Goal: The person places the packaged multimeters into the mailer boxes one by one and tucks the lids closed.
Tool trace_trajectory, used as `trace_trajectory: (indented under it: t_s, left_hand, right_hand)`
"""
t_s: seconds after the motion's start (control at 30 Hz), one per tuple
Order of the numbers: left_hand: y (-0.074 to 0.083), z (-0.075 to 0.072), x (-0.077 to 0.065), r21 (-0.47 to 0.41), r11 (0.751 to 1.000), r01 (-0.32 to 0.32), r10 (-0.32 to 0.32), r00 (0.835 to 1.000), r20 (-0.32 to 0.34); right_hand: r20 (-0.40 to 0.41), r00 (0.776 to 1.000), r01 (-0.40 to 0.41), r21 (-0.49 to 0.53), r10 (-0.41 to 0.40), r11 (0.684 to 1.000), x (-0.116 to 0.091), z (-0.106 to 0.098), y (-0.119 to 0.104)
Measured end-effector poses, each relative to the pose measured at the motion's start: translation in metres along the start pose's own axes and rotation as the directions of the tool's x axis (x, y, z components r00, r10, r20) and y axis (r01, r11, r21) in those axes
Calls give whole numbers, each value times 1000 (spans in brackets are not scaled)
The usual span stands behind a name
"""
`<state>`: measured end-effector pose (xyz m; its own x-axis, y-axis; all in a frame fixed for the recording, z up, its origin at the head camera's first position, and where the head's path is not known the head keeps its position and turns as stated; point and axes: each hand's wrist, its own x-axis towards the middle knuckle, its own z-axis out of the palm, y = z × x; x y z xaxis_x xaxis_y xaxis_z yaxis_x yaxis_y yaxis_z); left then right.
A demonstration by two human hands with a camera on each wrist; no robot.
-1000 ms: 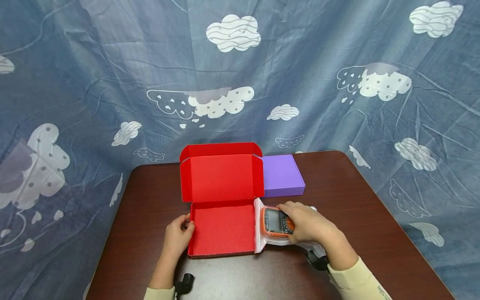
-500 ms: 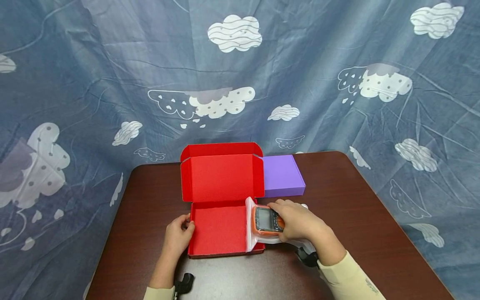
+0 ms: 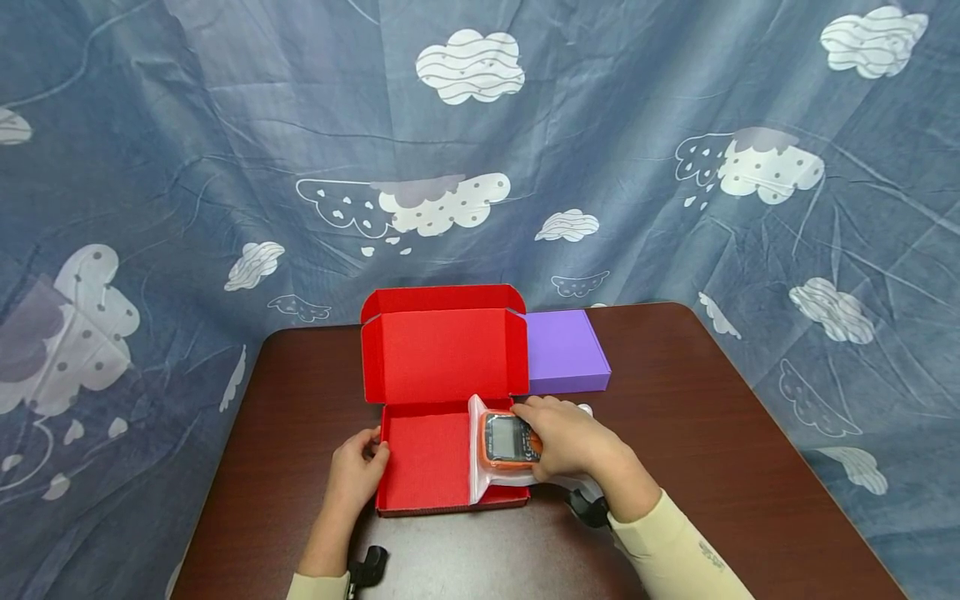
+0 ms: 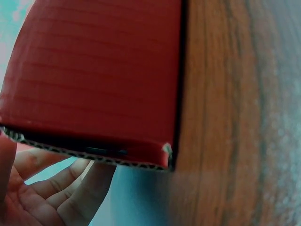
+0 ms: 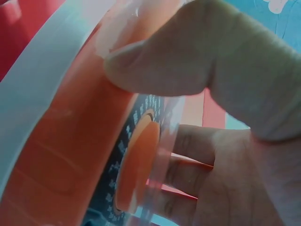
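An orange multimeter [image 3: 508, 439] with a grey screen and a dial lies face up inside a clear zip bag [image 3: 476, 483]. My right hand [image 3: 570, 437] grips it from above, thumb on the near side and fingers on the far side, as the right wrist view also shows. The bag's sealed edge overlaps the right half of an open red cardboard box [image 3: 427, 458], whose lid stands up at the back. At the box's left wall, my left hand [image 3: 356, 471] holds the edge with thumb and fingers. In the left wrist view, its fingers [image 4: 66, 190] show beside the box wall.
A closed purple box [image 3: 566, 350] lies behind and to the right, partly hidden by the red lid. Everything stands on a dark brown table [image 3: 712, 433], with a blue cloud-patterned curtain [image 3: 630, 150] behind it.
My right hand has moved left with the bagged multimeter, from beside the red box to over its right half. The left hand and the box have stayed in place.
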<state>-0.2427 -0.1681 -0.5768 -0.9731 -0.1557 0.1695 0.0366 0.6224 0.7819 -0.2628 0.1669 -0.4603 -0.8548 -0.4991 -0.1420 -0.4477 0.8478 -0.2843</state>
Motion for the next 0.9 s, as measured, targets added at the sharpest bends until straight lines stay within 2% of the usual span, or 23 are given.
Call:
trace_trajectory:
  t_s: [0.47,0.9]
  left_hand:
    - [1,-1,0,-7,1000,5,-5,1000,5]
    - [-1,0,0,-13,1000,10,-10,1000,8]
  right_hand:
    - [22,998,52,0,-52,999,21,-2,-26]
    - [53,993,109,-56,-106,992,40,0,-49]
